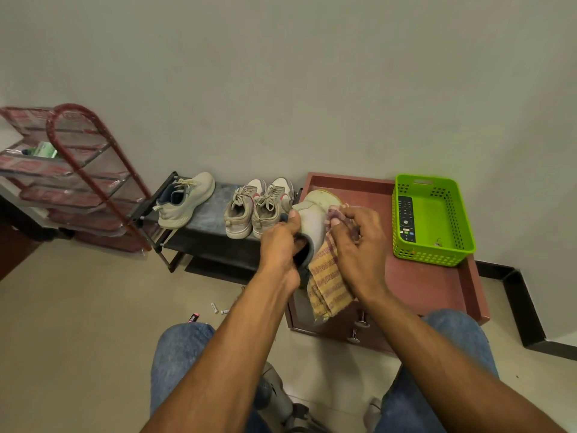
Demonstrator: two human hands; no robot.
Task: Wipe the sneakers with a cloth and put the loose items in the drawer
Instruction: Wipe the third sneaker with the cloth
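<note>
My left hand (282, 245) grips a pale sneaker (313, 214) at its heel opening, thumb on the upper, and holds it up over the red-brown drawer cabinet (431, 282). My right hand (359, 242) pinches a yellow patterned cloth (324, 282) against the sneaker's side; the cloth hangs down below it. The matching pale sneaker (184, 200) lies on the low black shoe rack (206, 226). A second pair of beige sneakers (257, 207) stands beside it. Loose on the floor are two small batteries (218, 309) and a pink item (194, 317).
A green plastic basket (434, 245) on the cabinet top holds a black remote control (406, 218) and a small metal item. The cabinet front shows metal knobs (362, 323). A red wire rack wrapped in plastic (78, 179) stands at the left. The wall is close behind.
</note>
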